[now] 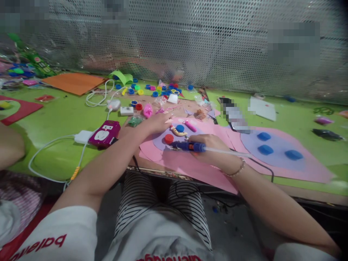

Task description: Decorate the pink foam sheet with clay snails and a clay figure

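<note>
Blue plastic glue gun (184, 145) is gripped in the right hand (211, 142), over a pink paper sheet (202, 170).
Left hand (158, 123) is at the sheet's far left side; its grip I cannot tell.

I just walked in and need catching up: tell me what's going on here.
A person's right hand holds a blue glue gun over pink and lilac paper, its tip near a red cap. The left hand is at the paper's upper left edge. A blue cap also sits there. To the right, another such sheet bears three blue pieces.
</note>
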Demonstrator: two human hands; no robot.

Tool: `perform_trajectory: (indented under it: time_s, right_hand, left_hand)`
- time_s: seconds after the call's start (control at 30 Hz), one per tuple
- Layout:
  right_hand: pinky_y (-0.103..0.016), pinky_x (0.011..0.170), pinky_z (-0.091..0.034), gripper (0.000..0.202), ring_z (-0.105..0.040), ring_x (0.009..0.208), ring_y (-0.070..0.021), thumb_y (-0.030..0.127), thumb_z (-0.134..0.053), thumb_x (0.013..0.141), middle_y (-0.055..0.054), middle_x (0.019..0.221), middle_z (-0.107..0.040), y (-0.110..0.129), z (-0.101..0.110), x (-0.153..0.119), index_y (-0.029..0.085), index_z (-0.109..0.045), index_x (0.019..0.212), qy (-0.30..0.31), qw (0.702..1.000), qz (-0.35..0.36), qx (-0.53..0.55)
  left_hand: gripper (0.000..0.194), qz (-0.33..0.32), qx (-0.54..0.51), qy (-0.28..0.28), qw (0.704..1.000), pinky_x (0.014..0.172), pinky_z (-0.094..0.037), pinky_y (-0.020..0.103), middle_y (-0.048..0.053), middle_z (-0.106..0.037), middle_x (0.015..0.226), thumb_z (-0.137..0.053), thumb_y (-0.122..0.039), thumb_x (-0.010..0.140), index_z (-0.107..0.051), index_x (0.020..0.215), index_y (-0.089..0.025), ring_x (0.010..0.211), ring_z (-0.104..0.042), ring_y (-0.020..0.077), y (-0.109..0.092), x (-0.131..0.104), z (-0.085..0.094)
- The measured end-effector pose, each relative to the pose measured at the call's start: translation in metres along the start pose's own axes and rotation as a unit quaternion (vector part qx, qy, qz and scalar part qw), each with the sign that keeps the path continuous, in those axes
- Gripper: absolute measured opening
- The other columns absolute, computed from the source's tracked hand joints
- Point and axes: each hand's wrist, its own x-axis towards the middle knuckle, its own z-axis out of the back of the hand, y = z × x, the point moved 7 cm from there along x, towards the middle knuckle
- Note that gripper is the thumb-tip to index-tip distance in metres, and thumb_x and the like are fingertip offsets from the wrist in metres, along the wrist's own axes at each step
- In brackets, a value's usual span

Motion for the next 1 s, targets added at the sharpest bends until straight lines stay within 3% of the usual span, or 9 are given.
perform_trajectory:
  time_s: [0.53,1.0]
  right_hand:
    - [-0.025,0.048,-0.026,0.012,-0.05,0.052,-0.014,0.019,-0.046,0.071,-0.003,0.062,-0.061,-0.0056,-0.0011,0.0005,0.02,-0.057,0.074,0.007,1.0,-0.008,-0.029]
    - [-0.022,0.05,-0.033,0.019,-0.051,0.054,-0.0108,0.016,-0.048,0.072,-0.001,0.066,-0.061,-0.0086,-0.0039,0.004,0.018,-0.063,0.083,0.005,0.995,0.044,0.085]
  left_hand:
    - [0.026,-0.014,0.005,-0.01,1.0,0.068,-0.038,0.032,0.011,-0.059,0.094,-0.037,-0.031,0.08,-0.052,0.096,-0.017,0.081,-0.053,0.0213,-0.0041,-0.0009,0.002]
    - [0.025,-0.003,0.014,-0.005,1.0,0.067,-0.038,0.032,0.011,-0.059,0.095,-0.037,-0.031,0.08,-0.051,0.095,-0.018,0.081,-0.053,0.0211,-0.0003,0.0004,-0.0002]
